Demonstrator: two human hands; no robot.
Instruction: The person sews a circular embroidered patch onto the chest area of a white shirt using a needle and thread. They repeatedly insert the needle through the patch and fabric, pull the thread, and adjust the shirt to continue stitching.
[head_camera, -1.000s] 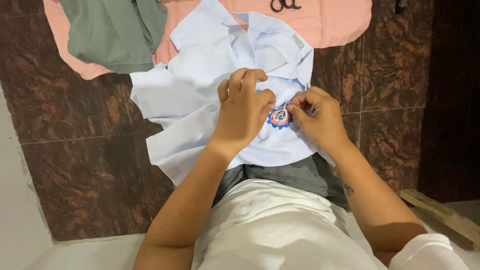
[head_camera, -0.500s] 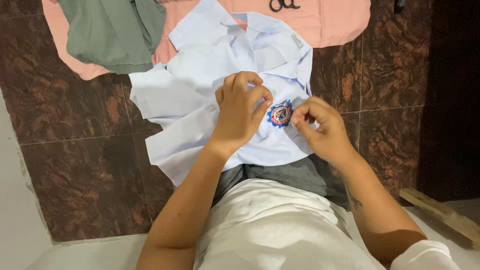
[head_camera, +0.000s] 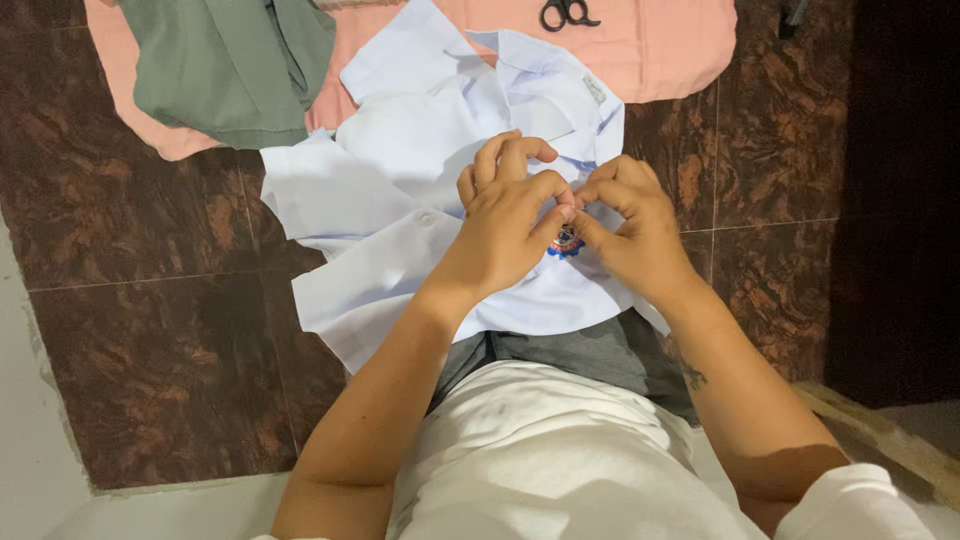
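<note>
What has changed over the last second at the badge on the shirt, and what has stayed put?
The left hand and right hand have closed together over the round blue badge, fingertips now meeting, so most of it is covered. Half a second ago they were apart with the badge in plain view. The white shirt, green cloth, pink cloth and scissors lie as before.

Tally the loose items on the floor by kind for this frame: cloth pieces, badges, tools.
Garments and cloth pieces: 3 - white shirt, green garment, pink cloth
Embroidered badges: 1 - blue-edged badge, pinched between left hand and right hand
Tools: 1 - black scissors
Total: 5
</note>
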